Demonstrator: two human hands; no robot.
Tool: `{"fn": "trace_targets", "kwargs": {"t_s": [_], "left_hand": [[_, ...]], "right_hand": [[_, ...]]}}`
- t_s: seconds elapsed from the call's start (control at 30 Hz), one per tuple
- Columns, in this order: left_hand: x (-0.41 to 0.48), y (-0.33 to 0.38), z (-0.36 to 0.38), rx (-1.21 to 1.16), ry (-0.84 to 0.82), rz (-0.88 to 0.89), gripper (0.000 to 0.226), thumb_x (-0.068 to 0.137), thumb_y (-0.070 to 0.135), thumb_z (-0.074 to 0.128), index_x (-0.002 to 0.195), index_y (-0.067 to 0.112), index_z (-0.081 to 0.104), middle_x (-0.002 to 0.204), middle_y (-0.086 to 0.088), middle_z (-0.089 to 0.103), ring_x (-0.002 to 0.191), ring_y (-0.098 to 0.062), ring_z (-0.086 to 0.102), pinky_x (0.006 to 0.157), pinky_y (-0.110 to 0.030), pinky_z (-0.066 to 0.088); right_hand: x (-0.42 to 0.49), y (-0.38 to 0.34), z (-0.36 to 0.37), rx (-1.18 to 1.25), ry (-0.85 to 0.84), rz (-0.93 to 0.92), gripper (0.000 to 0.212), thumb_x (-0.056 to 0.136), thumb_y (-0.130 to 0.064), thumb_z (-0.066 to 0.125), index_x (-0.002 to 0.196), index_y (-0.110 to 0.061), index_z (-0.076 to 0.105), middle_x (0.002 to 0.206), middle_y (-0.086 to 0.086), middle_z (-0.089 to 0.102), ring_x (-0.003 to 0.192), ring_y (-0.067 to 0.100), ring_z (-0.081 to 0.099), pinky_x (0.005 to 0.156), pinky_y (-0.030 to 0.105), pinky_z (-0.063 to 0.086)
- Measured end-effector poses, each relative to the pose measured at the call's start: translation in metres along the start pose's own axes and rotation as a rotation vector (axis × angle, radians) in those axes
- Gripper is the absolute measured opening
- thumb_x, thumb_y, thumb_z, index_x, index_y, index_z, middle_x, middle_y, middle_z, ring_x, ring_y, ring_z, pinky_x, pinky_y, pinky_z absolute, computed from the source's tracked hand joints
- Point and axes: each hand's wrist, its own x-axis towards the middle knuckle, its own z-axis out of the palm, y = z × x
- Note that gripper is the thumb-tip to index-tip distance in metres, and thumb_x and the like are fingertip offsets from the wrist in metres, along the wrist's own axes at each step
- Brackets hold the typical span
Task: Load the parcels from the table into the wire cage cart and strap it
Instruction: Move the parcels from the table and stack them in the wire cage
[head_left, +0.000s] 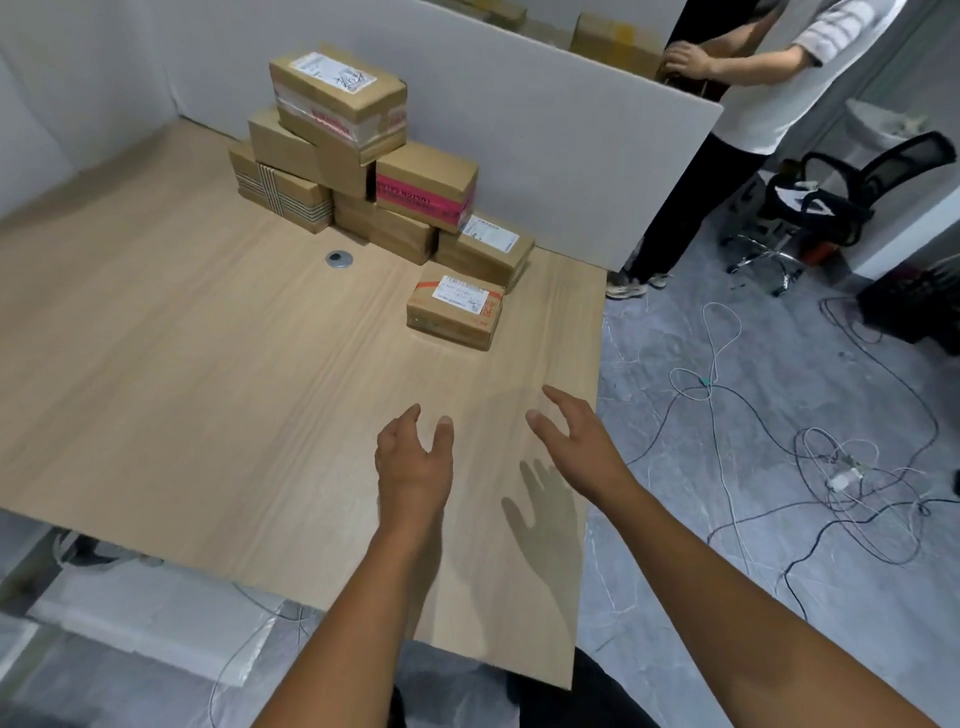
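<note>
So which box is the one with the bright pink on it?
Look at the wooden table and find the pile of brown parcels stacked against the white wall panel. On the pile's right side, in the middle layer, sits the parcel with pink tape. It is the only one banded in bright pink; the others show red, clear or striped tape.

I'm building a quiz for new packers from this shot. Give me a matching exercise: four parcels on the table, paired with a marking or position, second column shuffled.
Things
1. top parcel
2. pink-taped parcel
3. striped-band parcel
4. lone front parcel

Descriptions
A. leftmost in the pile, on the table
B. stands apart, nearest the open left hand and right hand
C. highest, tilted, white label
D. bright band along its side

Pairs: 1-C, 2-D, 3-A, 4-B
</note>
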Motion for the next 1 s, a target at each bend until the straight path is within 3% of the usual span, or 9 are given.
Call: {"fn": "trace_targets", "kwargs": {"t_s": [0.17,0.33,0.47,0.57,0.67,0.77,0.87,1.0], "left_hand": [[0.049,0.015,0.034,0.047,0.026,-0.018,0.058,0.103,0.055,0.048,0.156,0.035,0.037,0.167,-0.006,0.023,0.154,-0.026,0.024,0.121,-0.052,0.031],[0.135,0.047,0.092,0.119,0.061,-0.098,0.063,0.103,0.06,0.045,0.16,0.046,0.022,0.172,-0.01,0.01,0.159,-0.032,0.008,0.124,-0.059,0.024],[0.208,0.061,0.149,0.081,0.193,-0.136,0.069,0.101,0.062,0.046,0.159,0.054,0.009,0.173,-0.011,-0.002,0.16,-0.033,0.002,0.125,-0.053,0.018],[0.242,0.059,0.185,-0.011,0.273,-0.168,0.065,0.103,0.058,0.046,0.161,0.049,0.017,0.173,-0.01,0.002,0.159,-0.032,0.012,0.127,-0.049,0.022],[0.245,0.052,0.203,0.062,0.35,-0.151,0.059,0.106,0.051,0.044,0.162,0.035,0.029,0.157,-0.007,0.041,0.145,-0.027,0.039,0.118,-0.049,0.037],[0.244,0.05,0.209,0.004,0.39,-0.139,0.056,0.108,0.044,0.046,0.161,0.029,0.034,0.154,0.001,0.048,0.143,-0.021,0.043,0.117,-0.045,0.039],[0.231,0.048,0.201,-0.192,0.458,-0.188,0.048,0.108,0.037,0.048,0.155,0.028,0.042,0.156,0.004,0.045,0.142,-0.014,0.043,0.116,-0.032,0.037],[0.159,0.024,0.192,-0.319,0.669,-0.292,0.044,0.107,0.035,0.049,0.151,0.035,0.042,0.152,0.003,0.044,0.127,-0.011,0.052,0.107,-0.033,0.046]], "right_hand": [[0.061,0.016,-0.015,-0.004,-0.044,0.013,0.059,0.102,-0.056,0.054,0.156,-0.034,0.042,0.161,-0.004,0.039,0.149,0.017,0.036,0.111,0.028,0.028],[0.164,0.037,-0.025,0.017,-0.115,0.006,0.057,0.102,-0.055,0.054,0.155,-0.034,0.043,0.162,-0.004,0.039,0.148,0.017,0.038,0.106,0.025,0.029],[0.265,0.045,-0.022,0.044,-0.161,-0.076,0.057,0.102,-0.052,0.055,0.154,-0.032,0.044,0.16,-0.006,0.042,0.138,0.006,0.043,0.09,0.008,0.029],[0.331,0.046,-0.013,0.03,-0.231,-0.142,0.061,0.1,-0.054,0.055,0.154,-0.03,0.043,0.156,-0.005,0.045,0.123,-0.003,0.041,0.081,0.0,0.026],[0.379,0.038,0.005,-0.003,-0.315,-0.213,0.063,0.099,-0.051,0.058,0.155,-0.025,0.044,0.155,0.001,0.045,0.134,0.008,0.046,0.103,0.016,0.037],[0.404,0.031,0.025,-0.021,-0.411,-0.171,0.076,0.095,-0.056,0.058,0.16,-0.021,0.038,0.163,0.004,0.037,0.148,0.021,0.039,0.121,0.04,0.034],[0.391,0.034,0.041,-0.031,-0.477,-0.128,0.078,0.089,-0.065,0.06,0.154,-0.023,0.047,0.155,0.008,0.045,0.14,0.026,0.049,0.117,0.045,0.041],[0.307,0.057,0.049,0.069,-0.687,-0.169,0.053,0.091,-0.046,0.074,0.137,-0.028,0.054,0.133,0.008,0.064,0.114,0.019,0.069,0.095,0.038,0.059]]}}
